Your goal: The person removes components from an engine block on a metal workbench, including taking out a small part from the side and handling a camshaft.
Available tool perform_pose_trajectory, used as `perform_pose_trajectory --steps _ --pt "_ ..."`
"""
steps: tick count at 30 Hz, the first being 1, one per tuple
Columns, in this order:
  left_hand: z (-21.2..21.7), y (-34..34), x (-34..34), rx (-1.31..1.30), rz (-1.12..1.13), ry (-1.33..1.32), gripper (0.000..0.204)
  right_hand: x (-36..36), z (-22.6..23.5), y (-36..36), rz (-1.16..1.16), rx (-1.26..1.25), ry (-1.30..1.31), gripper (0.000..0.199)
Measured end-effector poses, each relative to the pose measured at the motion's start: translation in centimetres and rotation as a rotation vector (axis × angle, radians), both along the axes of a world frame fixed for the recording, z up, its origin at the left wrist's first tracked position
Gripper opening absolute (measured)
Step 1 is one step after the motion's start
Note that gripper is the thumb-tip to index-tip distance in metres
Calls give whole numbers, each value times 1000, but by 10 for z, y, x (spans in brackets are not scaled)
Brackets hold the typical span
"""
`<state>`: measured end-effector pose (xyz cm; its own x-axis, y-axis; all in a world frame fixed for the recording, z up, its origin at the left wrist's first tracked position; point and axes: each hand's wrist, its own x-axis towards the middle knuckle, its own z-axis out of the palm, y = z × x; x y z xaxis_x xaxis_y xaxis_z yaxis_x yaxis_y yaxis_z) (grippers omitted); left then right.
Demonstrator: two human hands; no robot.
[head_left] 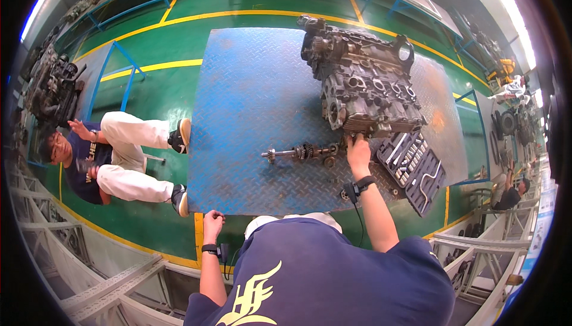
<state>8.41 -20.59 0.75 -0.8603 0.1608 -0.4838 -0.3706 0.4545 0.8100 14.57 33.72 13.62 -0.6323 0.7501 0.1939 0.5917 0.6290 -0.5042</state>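
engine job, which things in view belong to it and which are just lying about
Likely the job: engine (right hand at its edge), open socket set, perhaps gear shaft
Probably just lying about: machinery far left, tyre at right

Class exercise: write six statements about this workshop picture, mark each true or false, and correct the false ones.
1. The right hand is at the near side of the engine. True.
2. The gear shaft lies left of the tool case. True.
3. The tool case is shut. False: it lies open.
4. The left hand is on the engine. False: it is by the near edge of the table.
5. The tabletop is red. False: mostly blue.
6. A co-worker sits left of the table. True.
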Motion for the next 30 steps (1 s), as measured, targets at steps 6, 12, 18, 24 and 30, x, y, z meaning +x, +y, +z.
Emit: perform_pose_trajectory --steps 6,12,18,24,30 --pt "19 32 -18 3 -90 -77 10 30 -112 89 118 -1911 888 50" --pt "12 14 -13 19 -70 -68 11 -5 -23 17 -306 -1393 585 53" --pt "0 16 -12 23 -93 -85 10 8 10 -5 -145 107 -37 38" --pt "-19 13 -12 54 -118 -21 12 -2 -23 17 -188 -484 445 42" --pt "-51 0 -9 120 -72 29 12 -6 -15 20 -391 -1314 773 40"
